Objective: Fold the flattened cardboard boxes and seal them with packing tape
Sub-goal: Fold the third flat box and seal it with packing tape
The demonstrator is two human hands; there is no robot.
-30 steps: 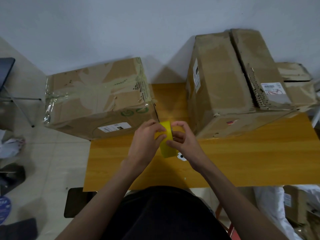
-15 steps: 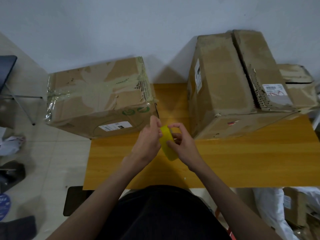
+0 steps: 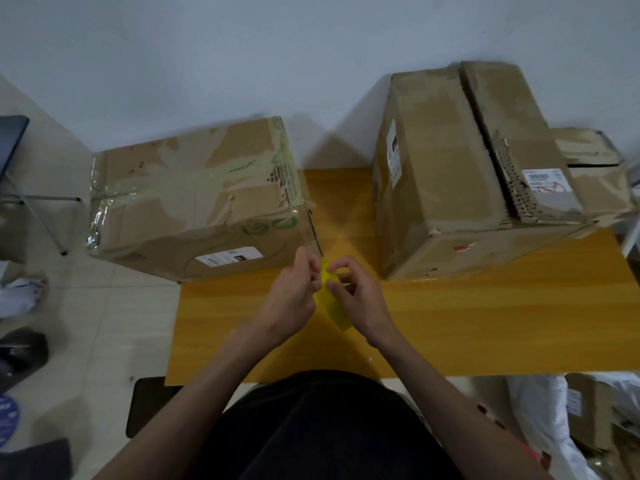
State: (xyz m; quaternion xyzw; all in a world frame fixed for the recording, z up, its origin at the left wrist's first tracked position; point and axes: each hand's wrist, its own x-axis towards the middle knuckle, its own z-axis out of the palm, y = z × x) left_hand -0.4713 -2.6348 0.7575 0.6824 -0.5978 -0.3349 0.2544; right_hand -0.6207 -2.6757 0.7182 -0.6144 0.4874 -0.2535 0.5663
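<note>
A wooden tabletop (image 3: 485, 327) with an orange-yellow grain is seen. At its 10 o'clock corner a taped cardboard box (image 3: 194, 202) is set, overhanging the left edge above the tiled floor (image 3: 104, 323). At 2 o'clock a taller worn cardboard box (image 3: 450, 174) is stood, its top flaps closed. A bare strip of wood is left between the two boxes, which are kept apart.

A wooden surface (image 3: 485, 323) stands against a pale wall (image 3: 242, 57). On the tiled floor (image 3: 104, 323) to the left lie a dark shoe (image 3: 22, 348) and crumpled white paper (image 3: 20, 294); a white bag (image 3: 540, 420) sits at lower right.
</note>
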